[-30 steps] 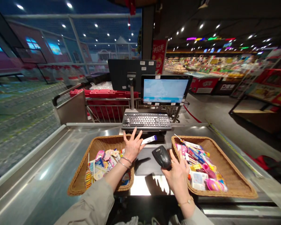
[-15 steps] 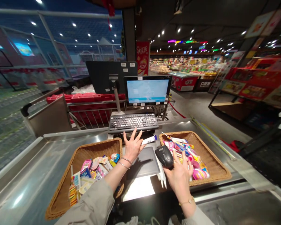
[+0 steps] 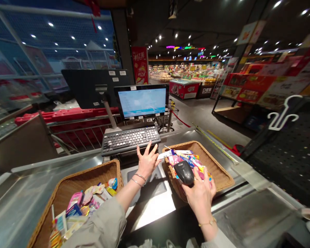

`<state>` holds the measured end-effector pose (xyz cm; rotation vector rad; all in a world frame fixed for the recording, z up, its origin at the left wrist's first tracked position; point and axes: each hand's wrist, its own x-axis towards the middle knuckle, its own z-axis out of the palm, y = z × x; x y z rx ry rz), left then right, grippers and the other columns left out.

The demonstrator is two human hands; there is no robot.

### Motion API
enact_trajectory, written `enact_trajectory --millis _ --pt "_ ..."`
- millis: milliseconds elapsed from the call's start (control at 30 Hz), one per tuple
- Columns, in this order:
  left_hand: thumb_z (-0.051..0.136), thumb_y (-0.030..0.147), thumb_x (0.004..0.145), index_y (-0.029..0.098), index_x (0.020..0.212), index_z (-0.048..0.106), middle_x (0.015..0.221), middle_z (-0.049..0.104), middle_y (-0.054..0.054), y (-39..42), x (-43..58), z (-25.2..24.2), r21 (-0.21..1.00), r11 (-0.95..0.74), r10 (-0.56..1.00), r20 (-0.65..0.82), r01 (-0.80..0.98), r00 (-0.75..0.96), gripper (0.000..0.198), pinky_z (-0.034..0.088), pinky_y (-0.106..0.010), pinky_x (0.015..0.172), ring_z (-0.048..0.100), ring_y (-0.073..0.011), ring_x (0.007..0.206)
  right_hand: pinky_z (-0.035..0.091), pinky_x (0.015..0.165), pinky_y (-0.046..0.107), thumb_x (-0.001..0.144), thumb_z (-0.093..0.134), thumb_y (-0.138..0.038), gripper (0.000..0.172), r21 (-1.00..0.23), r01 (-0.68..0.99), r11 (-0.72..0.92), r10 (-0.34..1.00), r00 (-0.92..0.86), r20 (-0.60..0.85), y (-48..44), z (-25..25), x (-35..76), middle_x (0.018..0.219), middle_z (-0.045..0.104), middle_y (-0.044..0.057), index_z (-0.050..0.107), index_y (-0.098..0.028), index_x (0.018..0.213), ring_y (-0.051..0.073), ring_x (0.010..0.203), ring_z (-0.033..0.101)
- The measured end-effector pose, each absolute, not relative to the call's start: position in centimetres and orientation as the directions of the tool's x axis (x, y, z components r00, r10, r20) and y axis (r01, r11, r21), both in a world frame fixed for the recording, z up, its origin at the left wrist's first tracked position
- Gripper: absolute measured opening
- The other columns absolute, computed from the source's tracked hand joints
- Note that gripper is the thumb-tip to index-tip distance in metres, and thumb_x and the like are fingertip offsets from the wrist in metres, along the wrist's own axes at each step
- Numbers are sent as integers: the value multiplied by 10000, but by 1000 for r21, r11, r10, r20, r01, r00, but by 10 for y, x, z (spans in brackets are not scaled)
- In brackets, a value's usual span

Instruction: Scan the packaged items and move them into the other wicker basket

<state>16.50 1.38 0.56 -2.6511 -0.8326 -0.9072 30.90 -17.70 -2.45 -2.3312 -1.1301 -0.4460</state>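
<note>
My left hand (image 3: 147,163) is over the counter between two baskets, below the keyboard (image 3: 131,139). Its thumb side grips a narrow white-and-purple packet (image 3: 165,154), while the other fingers are spread. The packet's far end overlaps the left rim of the right wicker basket (image 3: 217,165) in view. My right hand (image 3: 200,191) is closed around a black handheld barcode scanner (image 3: 184,173), above that basket. Colourful sweets and small packets (image 3: 187,158) lie in it, partly hidden by the scanner and hand. My left forearm covers part of the left wicker basket (image 3: 60,182), which holds similar small goods (image 3: 93,194).
A lit monitor (image 3: 143,102) stands behind the keyboard, with a second dark screen (image 3: 89,89) seen from behind at its left. The metal counter (image 3: 255,203) runs along both sides. A white hook (image 3: 282,115) hangs at right. Shelves with red boxes (image 3: 244,81) stand beyond the aisle.
My view has turned right, so the counter and baskets shift left in the picture. Both hands have moved right over the counter, with the packet and scanner still held.
</note>
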Motion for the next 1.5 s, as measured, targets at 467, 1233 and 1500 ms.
enact_trajectory --millis 467,1233,1500 --pt "566 358 890 272 902 682 1376 564 -40 9 216 -1 -33 -876 368 600 482 710 145 -79 -734 1090 300 -312 1419 183 1069 521 833 449 -493 493 -341 724 -600 551 683 480 -193 -27 342 1289 604 123 640 -164 1146 299 1413 230" --pt "526 374 905 328 1266 577 1393 544 -66 -5 245 -7 -16 -900 351 567 436 745 367 -63 -713 1112 297 -310 1420 198 1075 509 842 423 -503 596 -374 696 -613 507 710 490 -200 -31 366 1303 585 160 559 -99 1258 285 1412 243" --pt "514 423 904 319 1282 563 1413 523 -61 1 206 6 8 -834 455 577 552 678 395 -92 -690 1120 279 -308 1429 199 1071 495 835 453 -483 552 -365 777 -513 601 628 494 -177 -20 347 1304 581 158 588 -117 1225 293 1403 251"
